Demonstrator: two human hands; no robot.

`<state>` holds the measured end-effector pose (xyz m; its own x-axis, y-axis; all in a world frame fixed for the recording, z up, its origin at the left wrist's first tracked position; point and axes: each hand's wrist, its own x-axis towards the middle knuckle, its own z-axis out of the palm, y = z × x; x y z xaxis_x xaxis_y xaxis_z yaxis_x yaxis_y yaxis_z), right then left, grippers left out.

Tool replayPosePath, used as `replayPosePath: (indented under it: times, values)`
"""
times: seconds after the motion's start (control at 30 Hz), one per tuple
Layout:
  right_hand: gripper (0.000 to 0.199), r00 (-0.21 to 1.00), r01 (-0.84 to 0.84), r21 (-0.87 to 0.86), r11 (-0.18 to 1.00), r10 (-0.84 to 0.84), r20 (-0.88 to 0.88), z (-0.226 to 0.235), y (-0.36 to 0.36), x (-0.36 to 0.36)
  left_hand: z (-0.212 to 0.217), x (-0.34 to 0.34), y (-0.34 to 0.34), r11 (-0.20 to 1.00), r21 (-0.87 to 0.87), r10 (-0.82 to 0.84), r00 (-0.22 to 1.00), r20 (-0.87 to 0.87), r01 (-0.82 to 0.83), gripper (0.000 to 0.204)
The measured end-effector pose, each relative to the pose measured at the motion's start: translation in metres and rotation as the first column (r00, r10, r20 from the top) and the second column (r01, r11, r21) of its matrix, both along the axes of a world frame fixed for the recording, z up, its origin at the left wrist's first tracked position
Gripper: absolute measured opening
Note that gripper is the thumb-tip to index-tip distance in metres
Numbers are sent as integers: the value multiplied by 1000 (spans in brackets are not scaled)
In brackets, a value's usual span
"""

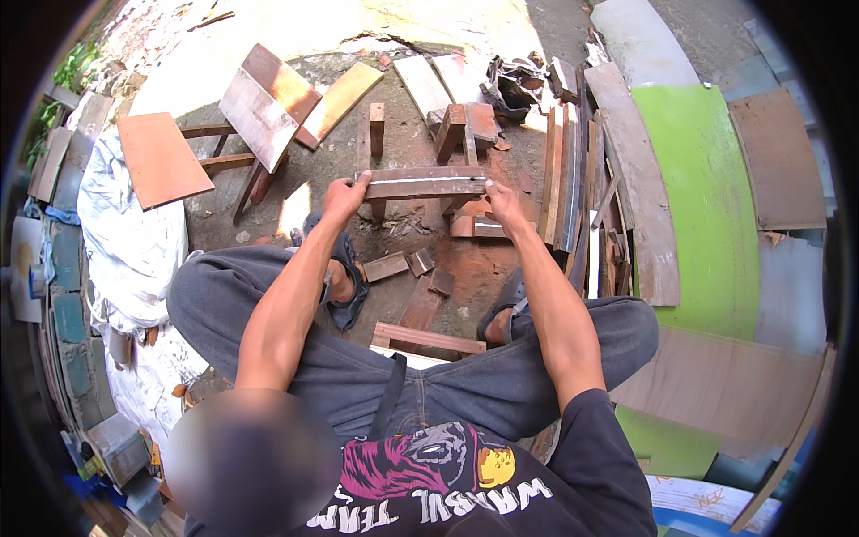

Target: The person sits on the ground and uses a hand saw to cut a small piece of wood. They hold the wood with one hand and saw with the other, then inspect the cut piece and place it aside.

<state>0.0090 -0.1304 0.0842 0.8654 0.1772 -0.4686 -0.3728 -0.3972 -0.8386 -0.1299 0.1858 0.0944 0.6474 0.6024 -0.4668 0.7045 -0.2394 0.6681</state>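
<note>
Out in front of me, a dark wooden bar with a white strip along it runs crosswise between my hands. My left hand grips its left end, thumb on top. Around the right end my right hand is closed in the same way. Wooden legs, one of them a brown post, stand up beyond the bar and seem joined to it; the joints are hard to make out. Between my feet lie small wood offcuts and a T-shaped wooden piece.
Boards and a small wooden seat with an orange-brown top stand at the left, beside a white sack. Planks are stacked at the right, next to a large green panel. A dark crumpled bag sits at the back.
</note>
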Motion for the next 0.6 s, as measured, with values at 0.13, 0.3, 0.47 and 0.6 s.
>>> replayPosePath:
  times: [0.13,0.3,0.47,0.6]
  values:
    - [50,957,-185,-234,954,229,178,-13,-34,1,5,0,-2,994,108,21,1000,9,-22,89]
    - [56,894,-387,-564,730,447,-34,26,-94,11,22,3,-6,954,296,-19,981,193,-39,75]
    - [57,837,-376,-784,494,543,-59,105,-124,29,61,10,-18,949,315,-204,814,545,27,30]
    - [58,785,-269,-840,470,613,91,152,-136,48,101,21,-41,980,186,-169,794,584,72,26]
